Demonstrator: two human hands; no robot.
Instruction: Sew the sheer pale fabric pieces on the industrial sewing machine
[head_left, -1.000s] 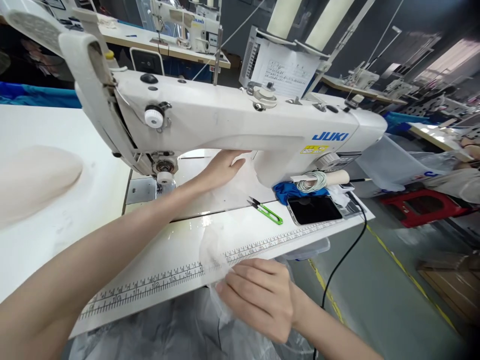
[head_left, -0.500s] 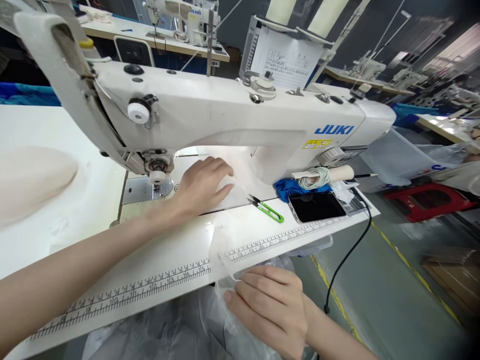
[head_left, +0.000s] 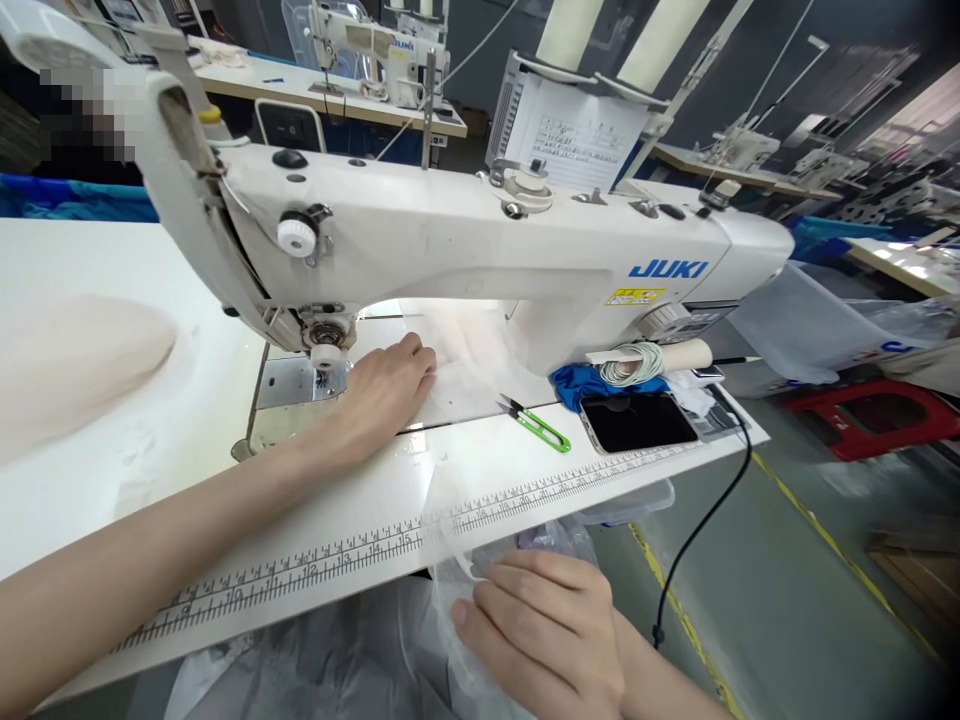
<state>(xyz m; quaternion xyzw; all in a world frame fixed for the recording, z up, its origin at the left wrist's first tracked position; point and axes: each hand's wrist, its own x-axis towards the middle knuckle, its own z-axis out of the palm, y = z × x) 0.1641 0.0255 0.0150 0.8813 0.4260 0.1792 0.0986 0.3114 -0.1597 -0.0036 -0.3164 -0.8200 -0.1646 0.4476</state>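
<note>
A white JUKI sewing machine (head_left: 465, 240) stands across the table, its needle area (head_left: 327, 365) just left of my left hand. My left hand (head_left: 390, 385) lies under the machine's arm with its fingers curled into sheer white fabric (head_left: 476, 350), which rises in folds beside the fingertips. Below the table's front edge, my right hand (head_left: 544, 625) is closed on a translucent strip of the same-looking fabric, which runs up over the edge. Its fingertips are partly hidden. Green thread snips (head_left: 536, 422) lie on the table to the right of my left hand.
A phone (head_left: 637, 422), a blue cloth (head_left: 577, 385) and a coil of cord (head_left: 632, 364) sit at the table's right end. A ruler strip (head_left: 345, 555) runs along the front edge. A black cable (head_left: 701, 535) hangs at right, near a red stool (head_left: 877, 415).
My left hand has drawn a little left, its spread thumb and fingers now curled in. The sheer fabric beside it has bunched up. My right hand stays nearly in place; the view shifts slightly.
</note>
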